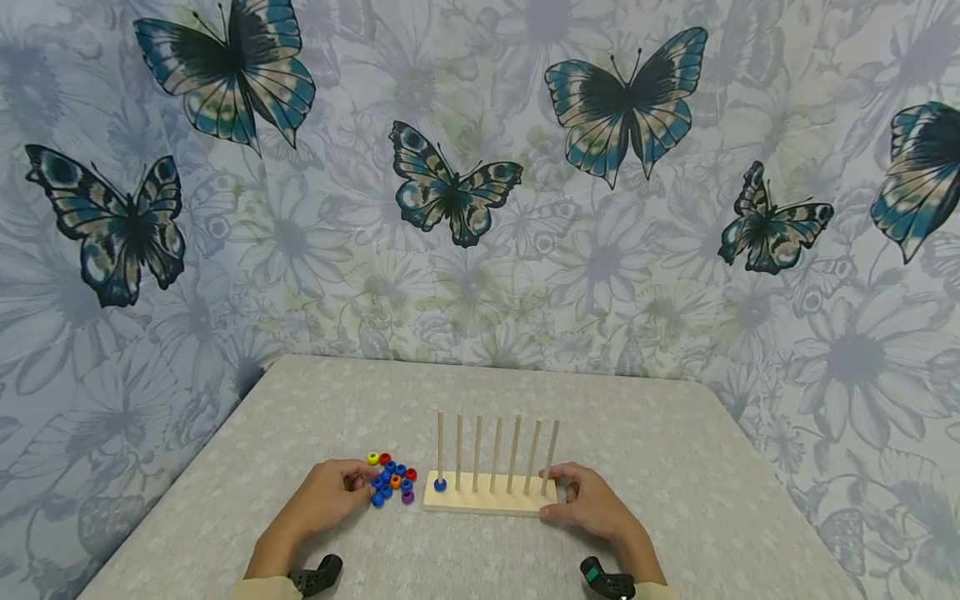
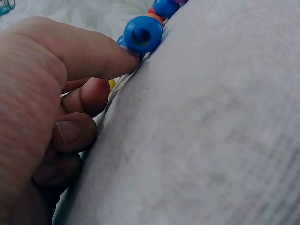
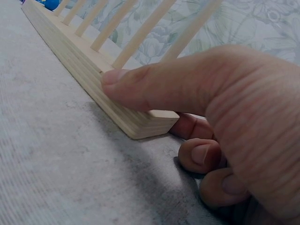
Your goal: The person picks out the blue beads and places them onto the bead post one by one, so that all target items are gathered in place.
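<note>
Wooden peg board (image 1: 468, 505), seen at the lower centre of the head view. Its long axis is laid left to right across the frame, almost level; in the right wrist view it is seen running diagonally from the upper left to the centre. Seven slender pegs (image 1: 497, 454) are pointed upward in a single row. Markings on the black wrist devices (image 1: 606, 579) are too small to be read. The base is pale and flat, with striped grain along its side; a blue bead (image 1: 440, 486) is threaded on the leftmost peg and seated at its foot. The right end of the base is gripped by the right hand (image 1: 591, 502), thumb in front. Left of the board, loose beads (image 1: 386, 477) in blue, red, yellow, orange and purple are clustered beside the left hand (image 1: 327, 497); whether one is pinched cannot be told.
</note>
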Tool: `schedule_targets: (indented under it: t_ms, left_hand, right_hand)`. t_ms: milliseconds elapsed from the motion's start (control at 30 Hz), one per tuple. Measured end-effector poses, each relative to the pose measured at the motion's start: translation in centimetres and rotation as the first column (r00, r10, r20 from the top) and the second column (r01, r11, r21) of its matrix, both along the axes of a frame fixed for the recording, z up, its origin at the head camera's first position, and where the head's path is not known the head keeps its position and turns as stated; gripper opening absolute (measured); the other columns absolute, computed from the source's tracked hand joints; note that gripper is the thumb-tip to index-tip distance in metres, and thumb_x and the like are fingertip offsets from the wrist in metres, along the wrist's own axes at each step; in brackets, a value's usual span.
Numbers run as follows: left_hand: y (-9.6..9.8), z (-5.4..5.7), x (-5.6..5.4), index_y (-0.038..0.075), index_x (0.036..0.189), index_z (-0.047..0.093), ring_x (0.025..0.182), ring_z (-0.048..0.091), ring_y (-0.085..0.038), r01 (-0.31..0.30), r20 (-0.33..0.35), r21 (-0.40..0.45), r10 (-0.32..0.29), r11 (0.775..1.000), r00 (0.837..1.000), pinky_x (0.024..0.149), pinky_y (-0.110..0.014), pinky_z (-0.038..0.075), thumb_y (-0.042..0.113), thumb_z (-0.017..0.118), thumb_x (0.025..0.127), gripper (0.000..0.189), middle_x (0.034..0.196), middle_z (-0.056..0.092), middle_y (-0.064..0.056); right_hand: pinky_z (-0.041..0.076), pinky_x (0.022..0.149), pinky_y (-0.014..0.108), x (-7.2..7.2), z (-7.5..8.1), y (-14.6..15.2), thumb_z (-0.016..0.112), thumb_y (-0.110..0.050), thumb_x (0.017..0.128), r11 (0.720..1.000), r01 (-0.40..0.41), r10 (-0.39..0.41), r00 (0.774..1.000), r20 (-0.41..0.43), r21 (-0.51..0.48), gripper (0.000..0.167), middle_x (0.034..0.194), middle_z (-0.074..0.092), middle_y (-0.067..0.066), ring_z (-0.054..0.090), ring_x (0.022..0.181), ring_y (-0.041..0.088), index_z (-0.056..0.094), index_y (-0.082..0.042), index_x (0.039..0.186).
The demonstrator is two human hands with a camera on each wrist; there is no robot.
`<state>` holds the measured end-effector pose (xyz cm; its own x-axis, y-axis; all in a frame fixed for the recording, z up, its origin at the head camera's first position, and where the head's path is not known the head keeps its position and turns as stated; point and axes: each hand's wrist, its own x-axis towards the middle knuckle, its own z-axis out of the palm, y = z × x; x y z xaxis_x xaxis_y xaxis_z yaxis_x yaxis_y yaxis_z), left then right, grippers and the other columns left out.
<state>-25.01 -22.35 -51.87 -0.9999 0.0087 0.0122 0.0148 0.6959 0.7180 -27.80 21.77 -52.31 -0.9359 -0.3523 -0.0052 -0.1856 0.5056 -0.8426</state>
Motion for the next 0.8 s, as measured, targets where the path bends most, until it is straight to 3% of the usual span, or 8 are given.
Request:
schedule_targets:
  t_ms: [800]
  left_hand:
    - [0.0,-0.07,0.06,0.027,0.096,0.077,0.066,0.05,-0.01,0.003,-0.01,-0.013,-0.003,1.0,1.0,0.059,-0.024,0.038,0.019,0.078,0.085,0.014,0.074,0.057,0.005]
  right_hand:
    - [0.035,0.051,0.023,0.18,0.26,-0.07,0.092,-0.029,0.069,1.0,0.007,-0.007,1.0,0.005,0.016,0.06,0.077,0.05,0.001,0.041,0.063,0.011,0.069,-0.015,0.122]
